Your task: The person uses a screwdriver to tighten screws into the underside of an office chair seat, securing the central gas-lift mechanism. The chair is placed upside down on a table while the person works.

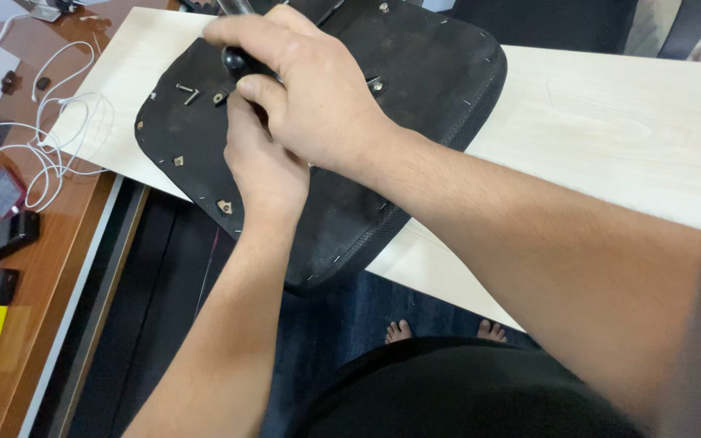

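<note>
Pale wood bench [610,122]; both hands [285,122] clamped on a black-handled screwdriver [237,58] over upturned chair seat [432,73]; 2 loose screws [188,92] unfitted, brackets bare.

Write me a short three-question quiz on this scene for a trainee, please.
1. True or false: the black seat pad lies on a pale wooden board.
2. Which hand grips the black tool handle? A) right hand B) left hand
3. What lies loose on the pad's left part?

Key
1. True.
2. A; the left hand rests below it, on the pad.
3. Loose screws.
</note>
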